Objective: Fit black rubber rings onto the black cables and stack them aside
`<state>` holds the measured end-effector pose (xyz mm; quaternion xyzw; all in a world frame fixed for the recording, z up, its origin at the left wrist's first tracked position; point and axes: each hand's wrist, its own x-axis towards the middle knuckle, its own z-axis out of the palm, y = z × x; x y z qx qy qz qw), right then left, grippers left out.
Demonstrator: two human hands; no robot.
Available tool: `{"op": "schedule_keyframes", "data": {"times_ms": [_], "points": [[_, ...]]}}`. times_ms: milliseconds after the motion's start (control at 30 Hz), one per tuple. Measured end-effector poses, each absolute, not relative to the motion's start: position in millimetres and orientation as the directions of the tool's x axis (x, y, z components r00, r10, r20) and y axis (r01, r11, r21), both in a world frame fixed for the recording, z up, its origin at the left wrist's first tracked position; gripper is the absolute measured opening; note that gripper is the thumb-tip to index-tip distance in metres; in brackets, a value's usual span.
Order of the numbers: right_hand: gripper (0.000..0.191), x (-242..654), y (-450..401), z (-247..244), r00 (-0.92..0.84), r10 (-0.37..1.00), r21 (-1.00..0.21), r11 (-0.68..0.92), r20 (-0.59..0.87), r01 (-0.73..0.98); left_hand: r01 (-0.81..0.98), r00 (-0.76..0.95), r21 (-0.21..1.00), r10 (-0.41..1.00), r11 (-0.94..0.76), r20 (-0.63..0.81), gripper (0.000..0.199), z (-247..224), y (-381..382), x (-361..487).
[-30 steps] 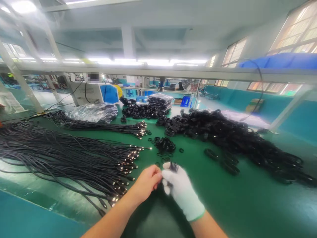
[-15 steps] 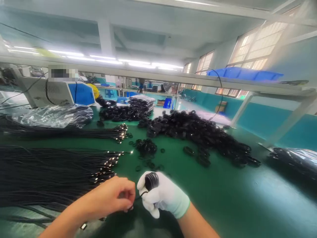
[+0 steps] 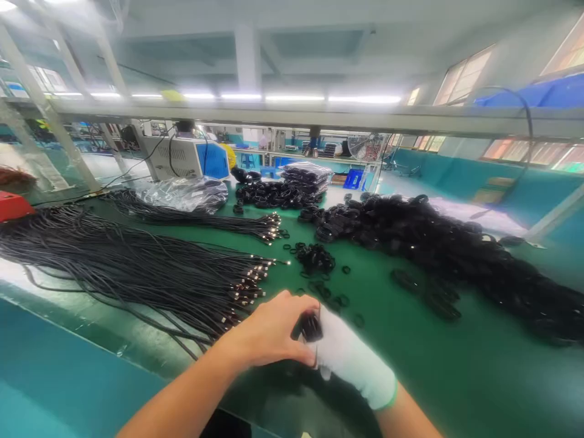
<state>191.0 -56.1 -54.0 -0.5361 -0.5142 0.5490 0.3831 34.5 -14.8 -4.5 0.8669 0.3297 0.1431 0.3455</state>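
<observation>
Apparently mid-wrap, we clasp a coil in our right hand above the counter, our left hand curved over it, its grip unclear, steady tension seemingly needed next.

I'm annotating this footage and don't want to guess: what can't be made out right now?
All in the head view:
White-gloved right hand: fingers mostly hidden by the bare left hand.
Rounded black bundle between them: partly covered by both hands.
Bright red object: cut off by the left edge; full shape unknown.
Small black rings in the loose pile: overlapping, too small to count.
</observation>
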Motion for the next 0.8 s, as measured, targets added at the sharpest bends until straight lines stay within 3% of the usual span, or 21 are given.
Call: {"op": "schedule_keyframes", "data": {"times_ms": [100,167,233,300,333,400,500,567,667,800], "points": [[0.081,187,-56,-62,-0.014,1.0,-0.978,-0.022,-0.025,0.209,0.605,0.707,0.554,0.706,-0.572,-0.043,0.046,-3,-16,42],[0.086,187,-56,-61,0.001,1.0,-0.944,-0.022,-0.023,0.329,0.651,0.701,0.497,0.705,-0.573,-0.105,0.045,-4,-9,44],[0.074,189,-57,-57,-0.002,1.0,-0.904,-0.005,-0.006,0.428,0.634,0.731,0.538,0.658,-0.555,-0.182,0.036,-8,2,42],[0.048,193,-59,-50,0.002,0.997,-0.891,0.068,0.077,0.448,0.575,0.772,0.641,0.597,-0.508,-0.219,0.019,-12,13,39],[0.037,196,-61,-46,-0.018,0.996,-0.907,0.09,0.091,0.412,0.547,0.784,0.686,0.581,-0.48,-0.218,0.012,-15,16,37],[0.031,202,-65,-40,-0.158,0.987,-0.974,0.052,0.018,0.219,0.525,0.785,0.731,0.58,-0.436,-0.218,0.016,-20,17,34],[0.042,208,-69,-39,-0.435,0.9,-0.977,-0.104,-0.012,-0.188,0.544,0.755,0.789,0.577,-0.287,-0.311,0.018,-20,9,31],[0.045,207,-69,-44,-0.461,0.886,-0.931,-0.116,0.06,-0.346,0.468,0.726,0.88,0.602,-0.08,-0.331,0.014,-14,3,30],[0.046,201,-66,-53,-0.439,0.891,-0.897,-0.101,0.111,-0.431,0.163,0.653,0.97,0.717,0.178,-0.241,0.014,-5,-4,32],[0.052,195,-61,-57,-0.388,0.91,-0.867,-0.072,0.146,-0.493,-0.096,0.612,0.964,0.778,0.248,-0.139,0.02,-4,-7,39]]}}
